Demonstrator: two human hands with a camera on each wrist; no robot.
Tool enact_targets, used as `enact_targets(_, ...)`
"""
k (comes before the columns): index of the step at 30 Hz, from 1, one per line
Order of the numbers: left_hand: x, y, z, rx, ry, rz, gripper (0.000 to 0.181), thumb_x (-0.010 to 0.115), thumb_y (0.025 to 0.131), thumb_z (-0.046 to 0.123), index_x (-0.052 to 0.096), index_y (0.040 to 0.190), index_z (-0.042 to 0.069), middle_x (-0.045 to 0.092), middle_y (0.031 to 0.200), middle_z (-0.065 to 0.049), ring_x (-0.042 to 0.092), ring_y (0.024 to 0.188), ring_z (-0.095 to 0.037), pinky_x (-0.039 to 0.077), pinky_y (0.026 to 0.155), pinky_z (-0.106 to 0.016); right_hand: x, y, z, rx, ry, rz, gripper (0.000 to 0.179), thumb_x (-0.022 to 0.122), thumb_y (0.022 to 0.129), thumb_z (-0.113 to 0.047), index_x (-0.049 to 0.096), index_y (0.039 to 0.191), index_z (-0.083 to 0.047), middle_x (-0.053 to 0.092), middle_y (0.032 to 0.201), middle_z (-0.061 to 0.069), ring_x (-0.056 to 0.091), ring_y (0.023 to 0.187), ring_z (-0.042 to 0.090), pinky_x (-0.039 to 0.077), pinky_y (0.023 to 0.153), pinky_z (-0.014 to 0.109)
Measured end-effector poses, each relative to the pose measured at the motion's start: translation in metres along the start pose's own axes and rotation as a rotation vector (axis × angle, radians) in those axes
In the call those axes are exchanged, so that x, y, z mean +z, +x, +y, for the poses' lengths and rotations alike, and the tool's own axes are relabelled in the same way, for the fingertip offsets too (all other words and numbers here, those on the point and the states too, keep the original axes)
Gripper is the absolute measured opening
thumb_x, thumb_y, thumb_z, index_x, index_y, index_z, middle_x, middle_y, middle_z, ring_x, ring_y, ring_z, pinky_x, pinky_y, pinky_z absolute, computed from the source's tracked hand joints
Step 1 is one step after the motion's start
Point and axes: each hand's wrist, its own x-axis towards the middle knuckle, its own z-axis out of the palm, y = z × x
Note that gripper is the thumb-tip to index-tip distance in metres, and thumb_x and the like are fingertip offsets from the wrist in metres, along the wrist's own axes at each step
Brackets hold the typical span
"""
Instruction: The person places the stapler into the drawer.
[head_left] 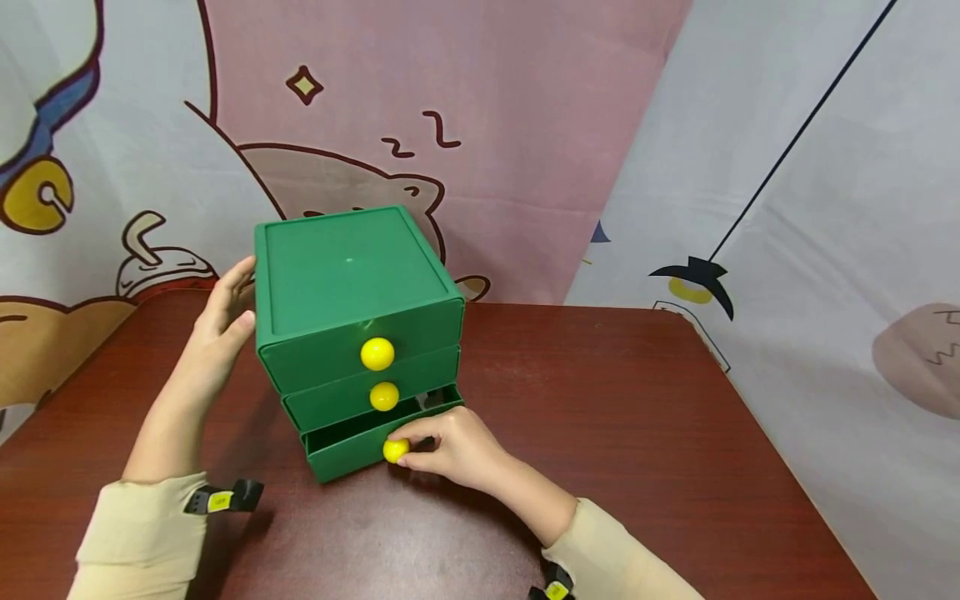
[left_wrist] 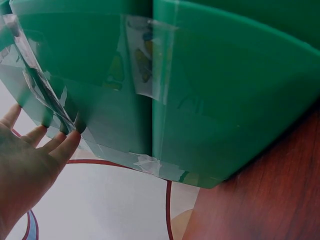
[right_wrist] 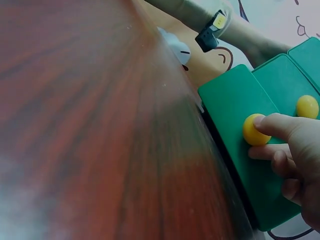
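A green three-drawer box (head_left: 352,267) stands on the table, each drawer front bearing a round yellow knob. Its bottom drawer (head_left: 348,447) is pulled partway out, and something greyish shows inside at the right. My right hand (head_left: 457,450) pinches the bottom yellow knob (head_left: 396,451) between thumb and finger; the right wrist view shows this pinch on the knob (right_wrist: 254,131) too. My left hand (head_left: 221,321) rests against the box's left side. In the left wrist view, its fingertips touch the green side panel (left_wrist: 105,100), where clear tape is stuck. Both upper drawers sit closed.
The brown wooden table (head_left: 637,442) extends to the right of the box and in front of it. Behind hangs a cloth (head_left: 525,150) printed with cartoon figures. A black strap device (head_left: 225,498) is worn at the left wrist, another (head_left: 553,586) at the right.
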Motion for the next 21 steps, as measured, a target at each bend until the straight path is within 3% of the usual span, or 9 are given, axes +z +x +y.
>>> enact_targets(15, 0.001, 0.0, 0.001, 0.01, -0.005, 0.008, 0.062, 0.058, 0.096, 0.03, 0.031, 0.15, 0.016, 0.034, 0.146, -0.006, 0.03, 0.132, -0.021, 0.032, 0.094, -0.02, 0.007, 0.015, 0.009, 0.078, -0.05, 0.054, 0.022, 0.079, 0.079, -0.018, 0.077, 0.101, -0.017, 0.071, 0.087, -0.008, 0.055, 0.068, -0.005, 0.043, 0.059, 0.013)
enact_targets(21, 0.001, 0.0, 0.001, -0.006, 0.015, 0.006, 0.062, 0.057, 0.096, 0.03, 0.029, 0.151, 0.018, 0.032, 0.147, -0.006, 0.028, 0.133, -0.021, 0.027, 0.099, -0.027, 0.007, 0.015, 0.009, 0.097, -0.066, 0.046, 0.023, 0.079, 0.08, -0.02, 0.076, 0.103, -0.018, 0.071, 0.088, -0.009, 0.055, 0.068, -0.005, 0.042, 0.06, 0.013)
